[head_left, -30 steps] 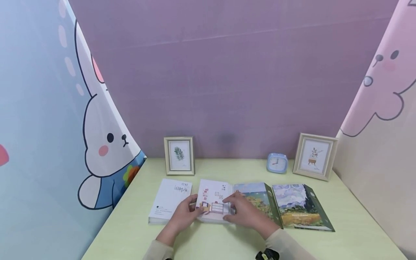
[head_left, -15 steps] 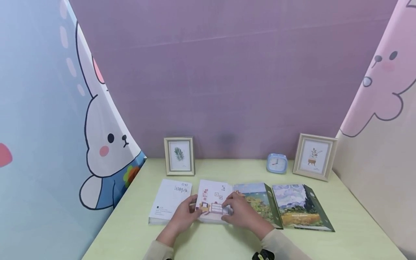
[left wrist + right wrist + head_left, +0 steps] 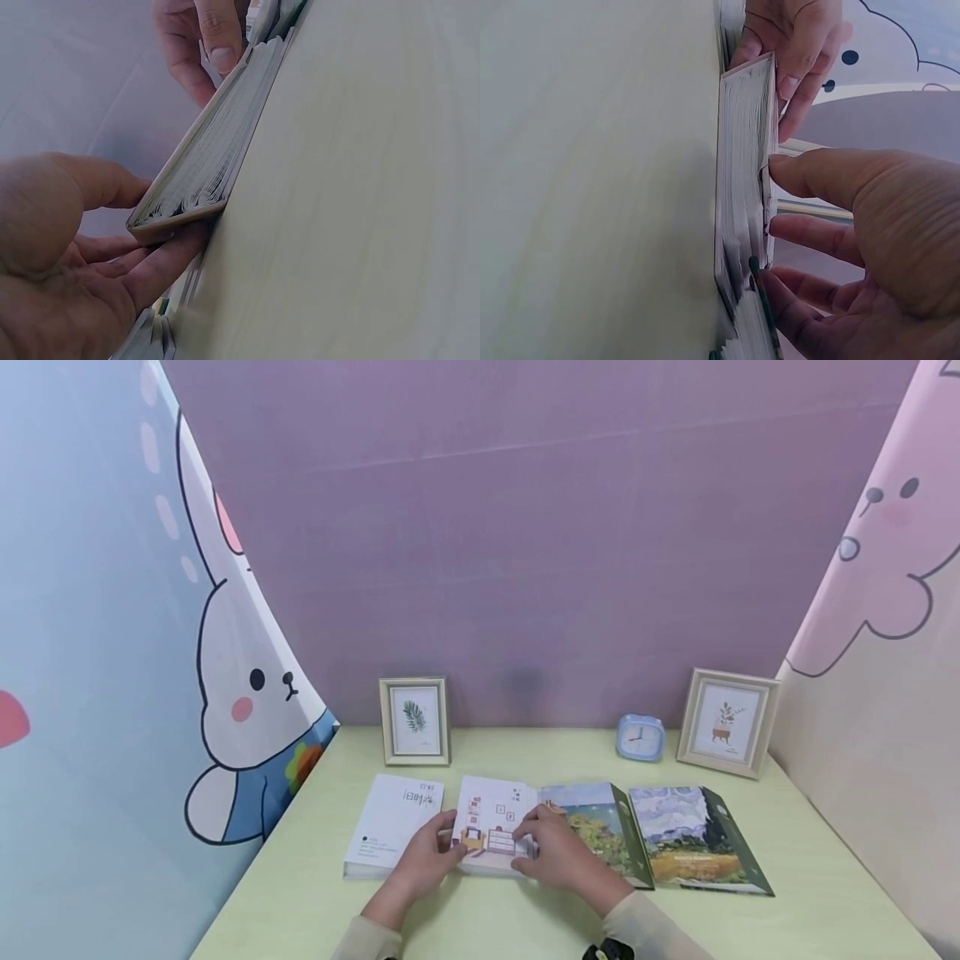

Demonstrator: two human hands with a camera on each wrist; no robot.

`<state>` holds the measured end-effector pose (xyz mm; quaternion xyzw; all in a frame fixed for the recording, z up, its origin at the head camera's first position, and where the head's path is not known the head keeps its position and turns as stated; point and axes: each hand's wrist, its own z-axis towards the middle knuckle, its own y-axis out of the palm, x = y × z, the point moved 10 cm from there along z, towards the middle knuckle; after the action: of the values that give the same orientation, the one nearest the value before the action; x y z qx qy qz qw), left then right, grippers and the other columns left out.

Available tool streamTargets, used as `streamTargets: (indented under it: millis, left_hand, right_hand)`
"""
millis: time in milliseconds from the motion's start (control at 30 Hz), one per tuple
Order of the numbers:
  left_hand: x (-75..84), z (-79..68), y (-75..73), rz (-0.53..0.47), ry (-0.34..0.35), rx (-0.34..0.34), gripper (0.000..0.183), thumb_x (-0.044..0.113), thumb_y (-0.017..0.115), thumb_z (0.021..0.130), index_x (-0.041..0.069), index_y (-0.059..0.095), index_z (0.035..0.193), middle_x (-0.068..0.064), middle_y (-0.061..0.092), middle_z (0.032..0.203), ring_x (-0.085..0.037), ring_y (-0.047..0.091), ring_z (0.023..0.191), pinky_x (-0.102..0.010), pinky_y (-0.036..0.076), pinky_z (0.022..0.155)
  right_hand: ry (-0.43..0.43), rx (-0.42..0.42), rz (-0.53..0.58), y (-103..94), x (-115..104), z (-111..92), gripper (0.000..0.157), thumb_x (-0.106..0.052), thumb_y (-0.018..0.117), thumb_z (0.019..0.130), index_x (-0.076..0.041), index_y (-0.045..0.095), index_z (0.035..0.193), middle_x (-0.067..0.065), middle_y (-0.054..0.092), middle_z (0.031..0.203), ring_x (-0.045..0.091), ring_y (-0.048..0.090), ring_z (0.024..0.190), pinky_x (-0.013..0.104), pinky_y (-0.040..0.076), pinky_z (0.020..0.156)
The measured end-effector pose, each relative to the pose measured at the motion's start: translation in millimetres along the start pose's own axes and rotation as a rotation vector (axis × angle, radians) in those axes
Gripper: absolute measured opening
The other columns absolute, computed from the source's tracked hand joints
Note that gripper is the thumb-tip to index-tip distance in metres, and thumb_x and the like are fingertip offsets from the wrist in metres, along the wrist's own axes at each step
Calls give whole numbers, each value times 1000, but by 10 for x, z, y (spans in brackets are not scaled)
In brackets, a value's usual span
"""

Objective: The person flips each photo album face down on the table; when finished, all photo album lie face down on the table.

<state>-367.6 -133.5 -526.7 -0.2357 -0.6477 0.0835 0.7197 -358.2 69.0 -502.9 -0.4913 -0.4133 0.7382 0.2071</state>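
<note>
A thick white photo album (image 3: 491, 806) with a drawn room scene on its cover lies in the middle of the row, closed. My left hand (image 3: 429, 853) grips its left edge, thumb on the cover and fingers by the spine. In the left wrist view the plastic-sleeve pages of the album (image 3: 206, 154) show between its covers. My right hand (image 3: 558, 852) holds the right part, thumb at the near cover edge and bent fingertips on the cover. In the right wrist view, the page edges of the album (image 3: 744, 150) fan slightly towards the right end.
Left lies another white album (image 3: 386, 827) with printed writing. On the right are two painted-landscape albums, the nearer one (image 3: 600, 822) partly behind my right hand and the other (image 3: 693, 839) farther right. Behind stand two picture frames (image 3: 384, 722) (image 3: 772, 702) and a blue alarm clock (image 3: 640, 737).
My right hand has shifted slightly left over the cover, then stayed in place. My left hand and the albums look unchanged.
</note>
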Motion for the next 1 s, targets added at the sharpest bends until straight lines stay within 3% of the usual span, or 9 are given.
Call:
streamTargets:
  millis: [367,600,800,1000]
  left_hand:
    - [45,-6,-18,-90,31,10,68,10,74,95,-6,42,153,-28,51,149,-38,64,121,-37,60,94]
    - [87,11,-89,-177,69,68,68,12,75,94,-3,44,153,-22,52,151,-36,63,122,-31,59,94]
    - [104,3,-83,-256,63,60,66,11,74,95,-1,45,153,-22,50,152,-36,61,123,-28,60,91]
    - [114,0,-67,-339,70,43,65,10,74,95,2,46,153,-20,48,154,-40,57,130,-31,58,97]
  right_hand:
    - [-15,-15,31,2,11,12,35,-31,87,86,-12,77,114,3,57,119,8,53,81,28,51,70]
    - [-24,-3,63,-28,-6,21,39,-33,87,85,-14,76,117,-1,57,118,14,56,92,27,51,71]
    - [0,-13,84,-14,7,29,44,-37,87,85,-15,74,121,0,56,119,15,57,91,26,52,70]
    - [29,-7,109,-24,16,25,47,-42,87,85,-19,74,123,2,57,118,17,57,96,30,54,74]
